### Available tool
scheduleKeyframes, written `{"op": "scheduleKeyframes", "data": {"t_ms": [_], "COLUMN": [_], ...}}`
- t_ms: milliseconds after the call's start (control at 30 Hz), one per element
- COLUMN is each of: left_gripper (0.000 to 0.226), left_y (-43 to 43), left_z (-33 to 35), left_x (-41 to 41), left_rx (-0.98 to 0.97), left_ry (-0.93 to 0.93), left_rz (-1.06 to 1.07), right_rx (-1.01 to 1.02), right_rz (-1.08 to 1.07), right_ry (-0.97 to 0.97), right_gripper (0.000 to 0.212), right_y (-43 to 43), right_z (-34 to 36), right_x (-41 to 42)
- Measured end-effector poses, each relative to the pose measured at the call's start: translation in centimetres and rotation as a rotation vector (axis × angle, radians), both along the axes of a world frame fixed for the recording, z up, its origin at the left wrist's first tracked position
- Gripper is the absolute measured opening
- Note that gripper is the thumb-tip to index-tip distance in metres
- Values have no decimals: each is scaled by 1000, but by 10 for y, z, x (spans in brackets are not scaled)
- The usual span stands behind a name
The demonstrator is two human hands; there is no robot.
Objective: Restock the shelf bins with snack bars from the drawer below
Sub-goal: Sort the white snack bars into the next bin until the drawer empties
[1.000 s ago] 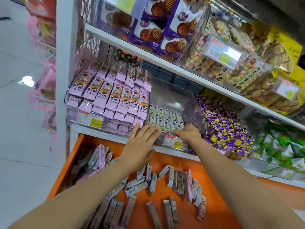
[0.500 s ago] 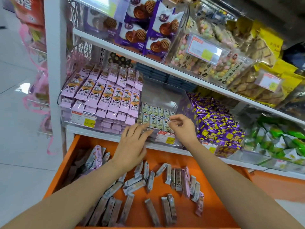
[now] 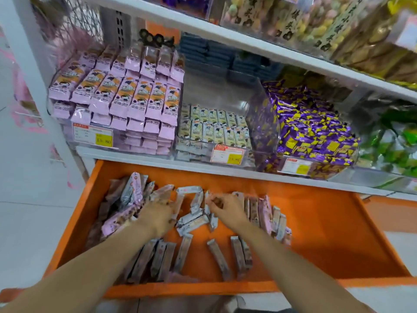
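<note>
Now dropping from the middle bin [image 3: 261, 132] back into the orange drawer [image 3: 316, 233], curling left hand [image 3: 158, 216] and right hand [image 3: 224, 210] over snack bars [image 3: 191, 220] there; grip too blurred for telling. Probably starting another load.

Drawer [image 3: 316, 233]: bright orange, walls and floor. Snack bars [image 3: 191, 220] in it: silver-grey and pale pink wrappers. Shelf [image 3: 203, 166]: white. Pink packets [image 3: 126, 96]: lilac-pink, orange and dark print. Cream packets [image 3: 214, 127]: dark and orange marks. Candies [image 3: 316, 132]: purple with yellow patches. Price tags [image 3: 93, 136]: white, yellow square. Green packets [image 3: 401, 141]: far right, blurred.
</note>
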State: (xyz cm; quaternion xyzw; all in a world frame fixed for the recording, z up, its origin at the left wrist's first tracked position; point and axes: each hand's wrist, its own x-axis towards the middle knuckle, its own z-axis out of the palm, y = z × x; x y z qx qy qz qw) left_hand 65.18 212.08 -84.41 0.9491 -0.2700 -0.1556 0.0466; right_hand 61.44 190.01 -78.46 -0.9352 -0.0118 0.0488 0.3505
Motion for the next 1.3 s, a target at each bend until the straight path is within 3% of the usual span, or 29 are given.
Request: {"op": "scheduleKeyframes", "data": {"t_ms": [67,200,300,533,667,900,1167,1300], "left_gripper": [61,45,48,53,67,41,41,16], "left_y": [-2,-13,-26,-48,-53,-64,-52,-44], "left_z": [-15,-37,-57,-92,-104,-97,-88,-85], "left_x": [-2,-4,-1,10,18,20,13,12], "left_rx": [5,39,38,23,65,79,32,-104], "left_ry": [102,231,237,297,316,241,176,216], "left_rz": [-12,-63,-57,-13,-1,-3,88,246], "right_rx": [-32,-80,-102,-112,-127,-84,43,197], "right_rz": [-63,-69,-67,-144,-195,-347,-375,-474], "right_ry": [121,485,620,663,683,459,498,558], "right_gripper": [10,37,48,50,57,13,16,17], "right_y": [-8,-22,-28,-34,-40,-49,-49,-51], "right_z": [-30,-88,-130,-186,-195,-169,-132,-122], "right_x": [6,18,25,31,29,21,14,11]}}
